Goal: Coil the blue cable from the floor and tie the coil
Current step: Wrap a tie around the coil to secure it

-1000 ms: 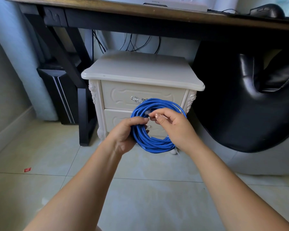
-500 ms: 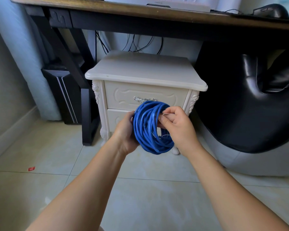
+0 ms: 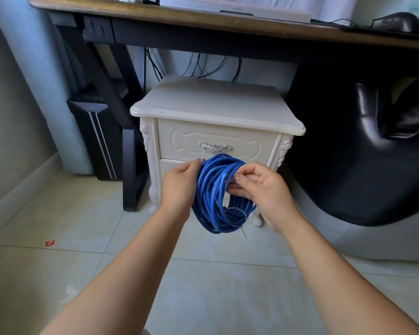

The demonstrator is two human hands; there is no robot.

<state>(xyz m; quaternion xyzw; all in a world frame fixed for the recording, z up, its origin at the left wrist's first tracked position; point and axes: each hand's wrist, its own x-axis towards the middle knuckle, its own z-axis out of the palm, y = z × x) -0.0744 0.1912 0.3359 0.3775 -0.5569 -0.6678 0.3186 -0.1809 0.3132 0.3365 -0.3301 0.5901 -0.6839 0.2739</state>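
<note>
The blue cable (image 3: 211, 204), a thick coil with a pale tie (image 3: 238, 212) round its bottom, hangs before the shut-drawered nightstand (image 3: 215, 105). The left hand (image 3: 179, 187) grips one side; the right hand (image 3: 261, 189) pinches the other.

Nothing is legible: the tiny dark print on the white device (image 3: 235, 11) at the table (image 3: 179, 19) edge is too blurred.

left arm: bare, reaches out in front | left hand (image 3: 179, 186): fingers curl round the left side of the blue cable coil (image 3: 212, 209) | right arm: bare, reaches out in front | right hand (image 3: 264, 189): thumb and fingertips pinch the coil's right side | hands: near each other
</note>
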